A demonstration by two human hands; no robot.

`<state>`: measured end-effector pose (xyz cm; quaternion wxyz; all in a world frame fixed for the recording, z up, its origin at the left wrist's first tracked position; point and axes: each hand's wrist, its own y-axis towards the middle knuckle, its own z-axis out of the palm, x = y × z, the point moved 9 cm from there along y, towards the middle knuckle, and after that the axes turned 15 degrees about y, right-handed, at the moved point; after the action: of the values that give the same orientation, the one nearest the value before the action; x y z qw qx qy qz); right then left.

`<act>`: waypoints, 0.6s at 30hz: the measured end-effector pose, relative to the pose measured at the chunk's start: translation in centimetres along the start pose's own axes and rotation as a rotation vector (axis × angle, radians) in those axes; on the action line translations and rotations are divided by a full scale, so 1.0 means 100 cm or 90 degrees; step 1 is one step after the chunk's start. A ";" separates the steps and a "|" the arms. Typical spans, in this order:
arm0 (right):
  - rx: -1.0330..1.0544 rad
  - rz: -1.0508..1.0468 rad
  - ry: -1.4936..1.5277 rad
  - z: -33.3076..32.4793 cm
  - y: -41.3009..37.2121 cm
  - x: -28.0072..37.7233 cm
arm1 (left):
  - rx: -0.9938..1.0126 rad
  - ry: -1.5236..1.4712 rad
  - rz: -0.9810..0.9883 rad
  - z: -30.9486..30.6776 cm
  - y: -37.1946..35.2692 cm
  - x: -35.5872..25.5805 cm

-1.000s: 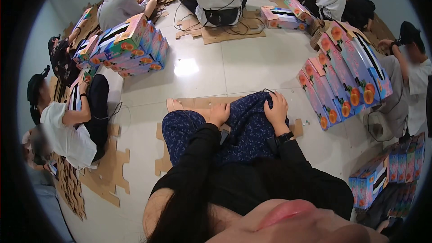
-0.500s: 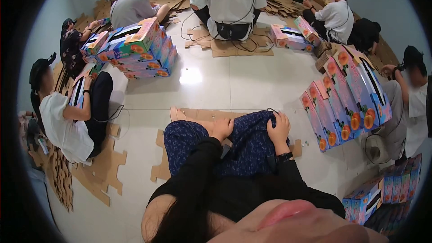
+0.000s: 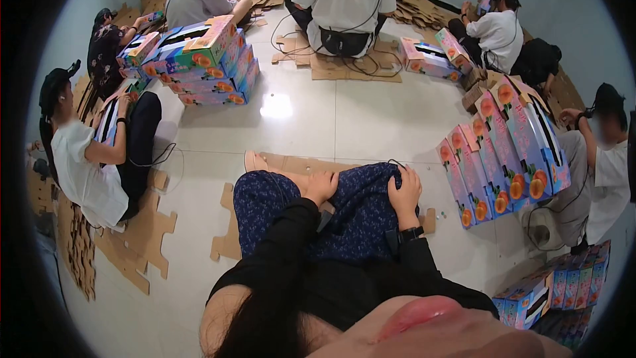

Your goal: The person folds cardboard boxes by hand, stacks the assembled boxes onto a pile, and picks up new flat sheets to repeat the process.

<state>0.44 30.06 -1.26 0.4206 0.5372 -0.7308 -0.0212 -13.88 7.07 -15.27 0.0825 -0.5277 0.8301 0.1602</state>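
Observation:
I sit cross-legged on a flat cardboard sheet [image 3: 228, 242] on the tiled floor. My left hand [image 3: 321, 185] rests on my left knee in dark blue patterned trousers [image 3: 358, 215], fingers curled loosely, holding nothing. My right hand [image 3: 404, 193] lies on my right knee with the fingers spread over the fabric. A black watch [image 3: 412, 232] is on my right wrist. A thin black cable [image 3: 396, 162] runs past my right fingertips.
Stacks of colourful fruit-printed boxes stand at my right [image 3: 510, 152], at the far left [image 3: 205, 59] and at the lower right [image 3: 556, 288]. Several people sit around the room folding boxes. Flat cardboard blanks [image 3: 79, 252] lie at the left and along the back wall.
The view has shifted slightly, so everything sits a little differently in frame. Both hands stay on my knees; the right fingers have spread a little.

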 end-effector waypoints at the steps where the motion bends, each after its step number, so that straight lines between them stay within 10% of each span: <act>1: 0.000 -0.001 -0.002 0.000 0.000 0.000 | -0.002 0.001 0.000 -0.003 -0.001 -0.001; 18: 0.005 0.009 0.004 0.001 0.001 -0.001 | 0.023 -0.007 -0.001 -0.005 0.000 -0.001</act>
<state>0.25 30.15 -1.34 0.4212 0.5337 -0.7332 -0.0136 -13.79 7.02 -14.76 0.0970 -0.5256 0.8322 0.1478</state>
